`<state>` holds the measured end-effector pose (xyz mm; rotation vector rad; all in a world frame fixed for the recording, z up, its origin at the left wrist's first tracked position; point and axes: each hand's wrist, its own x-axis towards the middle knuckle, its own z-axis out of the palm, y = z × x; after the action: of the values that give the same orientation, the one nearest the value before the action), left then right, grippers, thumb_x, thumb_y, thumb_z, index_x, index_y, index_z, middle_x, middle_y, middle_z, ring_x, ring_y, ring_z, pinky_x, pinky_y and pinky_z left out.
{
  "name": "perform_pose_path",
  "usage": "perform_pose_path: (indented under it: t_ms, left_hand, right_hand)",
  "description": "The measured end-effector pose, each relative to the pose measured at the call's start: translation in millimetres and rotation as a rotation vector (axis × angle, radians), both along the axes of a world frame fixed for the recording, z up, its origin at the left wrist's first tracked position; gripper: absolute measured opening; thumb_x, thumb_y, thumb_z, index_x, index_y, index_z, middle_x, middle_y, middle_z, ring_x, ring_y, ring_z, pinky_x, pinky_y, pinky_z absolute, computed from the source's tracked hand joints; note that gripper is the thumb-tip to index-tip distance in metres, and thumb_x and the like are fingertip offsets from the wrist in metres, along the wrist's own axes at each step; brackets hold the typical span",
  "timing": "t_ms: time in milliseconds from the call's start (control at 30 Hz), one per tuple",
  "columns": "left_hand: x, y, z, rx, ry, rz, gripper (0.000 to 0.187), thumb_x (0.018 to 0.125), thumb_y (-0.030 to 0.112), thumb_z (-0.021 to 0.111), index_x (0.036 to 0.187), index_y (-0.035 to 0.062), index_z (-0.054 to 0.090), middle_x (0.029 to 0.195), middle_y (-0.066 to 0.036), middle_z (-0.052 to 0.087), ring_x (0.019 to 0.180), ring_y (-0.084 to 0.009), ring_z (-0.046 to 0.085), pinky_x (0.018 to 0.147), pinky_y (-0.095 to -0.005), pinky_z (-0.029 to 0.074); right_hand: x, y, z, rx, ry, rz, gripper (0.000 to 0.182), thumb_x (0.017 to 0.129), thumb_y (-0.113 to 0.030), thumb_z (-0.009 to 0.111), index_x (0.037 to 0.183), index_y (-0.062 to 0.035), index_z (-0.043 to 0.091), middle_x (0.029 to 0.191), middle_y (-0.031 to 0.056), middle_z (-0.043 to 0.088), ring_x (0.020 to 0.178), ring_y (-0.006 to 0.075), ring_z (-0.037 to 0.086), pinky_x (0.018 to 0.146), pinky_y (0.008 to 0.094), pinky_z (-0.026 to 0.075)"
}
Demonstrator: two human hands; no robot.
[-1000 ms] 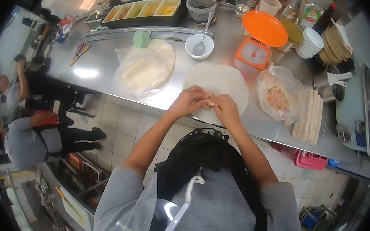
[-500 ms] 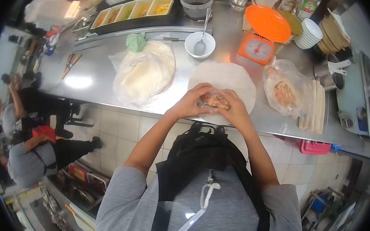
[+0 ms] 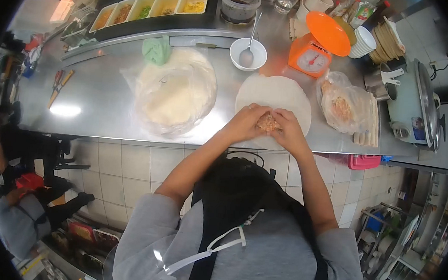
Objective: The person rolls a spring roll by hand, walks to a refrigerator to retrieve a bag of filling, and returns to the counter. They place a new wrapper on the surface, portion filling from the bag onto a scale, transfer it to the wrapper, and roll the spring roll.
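Note:
A round white wrapper sheet (image 3: 269, 93) lies on the steel counter in front of me. Over its near part, a pinkish clump of minced filling (image 3: 268, 123) sits between my two hands. My left hand (image 3: 249, 123) curls round the clump from the left, and a ring shows on one finger. From the other side my right hand (image 3: 289, 131) presses on it, fingers bent, with the fingertips of both hands almost meeting above. The hands hide the edges and underside of the clump.
Left of the sheet is a bagged stack of wrappers (image 3: 178, 91) with a green cloth (image 3: 157, 49). Behind are a bowl with a spoon (image 3: 247, 54) and an orange scale (image 3: 311, 53). A bag of filling (image 3: 340, 108) and pale rolls (image 3: 370, 120) lie right. Two people are at far left.
My hands have drawn closer together round the filling, covering more of it. The whole view has shifted slightly as my head moved.

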<state>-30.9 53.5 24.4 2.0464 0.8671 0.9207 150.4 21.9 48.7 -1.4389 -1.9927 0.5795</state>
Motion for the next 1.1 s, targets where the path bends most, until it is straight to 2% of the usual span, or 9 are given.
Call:
perform_pose_path:
  t_ms: [200, 300, 367, 533, 667, 733, 933, 1000, 1100]
  left_hand:
    - [2, 4, -9, -0.291, -0.019, -0.012, 0.049, 0.071, 0.012, 0.072, 0.117, 0.0056, 0.055, 0.101, -0.015, 0.060, 0.090, -0.0304, 0.057, 0.080, -0.0380, 0.046]
    - [-8, 1, 0, 0.037, -0.108, 0.028, 0.037, 0.072, 0.009, 0.070, 0.108, 0.0053, 0.062, 0.097, -0.014, 0.063, 0.092, -0.0300, 0.058, 0.081, -0.0368, 0.047]
    - [-7, -6, 2, -0.015, -0.039, 0.013, 0.030, 0.072, 0.008, 0.070, 0.101, 0.0044, 0.065, 0.096, -0.013, 0.064, 0.093, -0.0289, 0.059, 0.081, -0.0362, 0.047]
    - [-9, -7, 2, 0.047, 0.157, 0.017, 0.012, 0.072, 0.007, 0.070, 0.083, 0.0031, 0.069, 0.093, -0.012, 0.065, 0.092, -0.0267, 0.060, 0.081, -0.0348, 0.048]
    - [-8, -7, 5, -0.047, 0.036, 0.040, 0.035, 0.074, 0.005, 0.068, 0.108, 0.0051, 0.061, 0.096, -0.014, 0.065, 0.092, -0.0251, 0.061, 0.078, -0.0335, 0.050]
    - [-5, -11, 4, -0.028, 0.006, 0.082, 0.044, 0.075, 0.004, 0.067, 0.117, 0.0054, 0.056, 0.097, -0.015, 0.065, 0.093, -0.0244, 0.062, 0.077, -0.0333, 0.050]
    - [-5, -3, 3, -0.328, 0.113, 0.018, 0.057, 0.074, 0.007, 0.069, 0.126, 0.0041, 0.046, 0.099, -0.015, 0.065, 0.097, -0.0240, 0.061, 0.083, -0.0344, 0.049]
    - [-11, -7, 3, 0.104, -0.034, 0.112, 0.044, 0.074, 0.008, 0.070, 0.116, 0.0043, 0.056, 0.096, -0.014, 0.066, 0.094, -0.0246, 0.062, 0.083, -0.0342, 0.049]
    - [-20, -10, 6, -0.038, 0.113, 0.047, 0.023, 0.074, 0.007, 0.067, 0.096, 0.0010, 0.065, 0.090, -0.013, 0.065, 0.089, -0.0292, 0.061, 0.080, -0.0357, 0.048]
  right_hand:
    - [8, 6, -11, -0.005, -0.198, 0.089, 0.026, 0.065, -0.005, 0.067, 0.091, -0.0013, 0.065, 0.091, 0.0103, 0.061, 0.090, 0.0301, 0.055, 0.080, 0.0398, 0.044]
    - [8, 5, -3, 0.013, -0.033, 0.058, 0.020, 0.067, -0.005, 0.066, 0.087, -0.0034, 0.066, 0.087, 0.0099, 0.061, 0.086, 0.0289, 0.056, 0.077, 0.0407, 0.043]
    - [5, 1, -10, 0.021, 0.097, 0.044, 0.017, 0.068, -0.006, 0.066, 0.085, -0.0045, 0.066, 0.086, 0.0098, 0.061, 0.084, 0.0285, 0.056, 0.075, 0.0411, 0.043]
    - [-1, 2, -19, 0.250, -0.188, 0.071, 0.022, 0.067, -0.008, 0.069, 0.089, -0.0059, 0.066, 0.086, 0.0091, 0.062, 0.079, 0.0272, 0.058, 0.074, 0.0364, 0.045]
    - [4, 7, -11, -0.058, 0.203, 0.032, 0.018, 0.068, -0.011, 0.068, 0.086, -0.0083, 0.067, 0.085, 0.0042, 0.061, 0.084, 0.0223, 0.055, 0.080, 0.0366, 0.039]
    - [4, 4, -11, 0.172, -0.083, 0.071, 0.018, 0.068, -0.012, 0.067, 0.086, -0.0085, 0.067, 0.085, 0.0038, 0.061, 0.086, 0.0230, 0.055, 0.081, 0.0381, 0.038]
    - [6, 6, -21, 0.081, -0.244, 0.095, 0.021, 0.069, -0.014, 0.067, 0.090, -0.0115, 0.068, 0.090, 0.0041, 0.062, 0.086, 0.0238, 0.055, 0.081, 0.0390, 0.037]
    - [2, 2, -9, 0.114, -0.136, 0.052, 0.019, 0.070, -0.015, 0.067, 0.088, -0.0122, 0.069, 0.088, 0.0037, 0.063, 0.085, 0.0232, 0.054, 0.080, 0.0391, 0.037]
    - [-8, 1, -15, 0.130, -0.046, 0.020, 0.014, 0.071, -0.017, 0.067, 0.084, -0.0124, 0.070, 0.083, 0.0032, 0.063, 0.084, 0.0227, 0.054, 0.079, 0.0394, 0.036]
